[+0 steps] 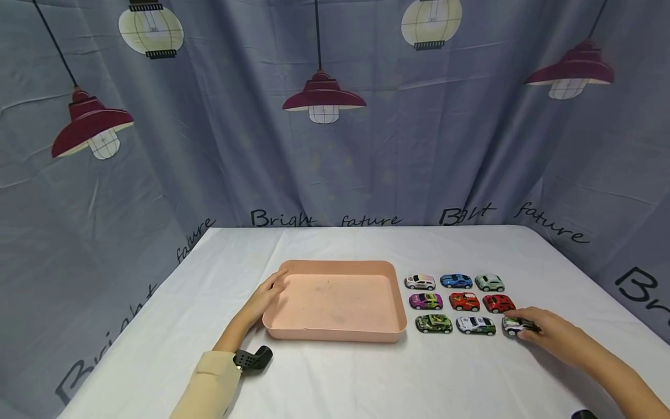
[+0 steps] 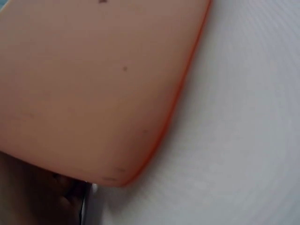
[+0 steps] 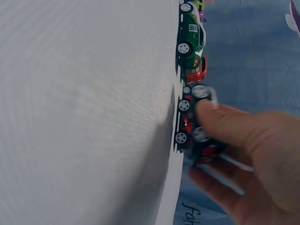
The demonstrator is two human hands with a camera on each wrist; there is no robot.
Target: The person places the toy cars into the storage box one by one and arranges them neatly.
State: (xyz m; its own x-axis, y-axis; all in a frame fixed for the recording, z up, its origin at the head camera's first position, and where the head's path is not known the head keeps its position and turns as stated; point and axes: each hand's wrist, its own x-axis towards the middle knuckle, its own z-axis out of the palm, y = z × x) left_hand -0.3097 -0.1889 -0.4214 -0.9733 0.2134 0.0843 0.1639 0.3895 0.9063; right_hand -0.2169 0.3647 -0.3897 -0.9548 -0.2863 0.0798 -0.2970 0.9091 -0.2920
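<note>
At the left rim of a shallow pink tray (image 1: 335, 334), my left hand (image 1: 264, 298) holds the edge near its far corner, and some of its fingers are hidden. The tray (image 2: 93, 93) fills much of the left wrist view, with the hand (image 2: 37, 192) dark beneath its edge. My right hand (image 1: 555, 333) grips a white and dark toy car (image 1: 515, 326) at the near right end of the car rows. In the right wrist view, that toy car (image 3: 201, 133) is between thumb and fingers, tilted, its wheels facing the camera.
To the left of the right hand stand a white-green car (image 1: 475, 325) and a camouflage car (image 1: 433, 323). Behind are red cars (image 1: 499, 302) (image 1: 464, 301), a purple car (image 1: 426, 301), and a back row with a blue car (image 1: 456, 281). A printed curtain (image 1: 335, 169) hangs behind the white table.
</note>
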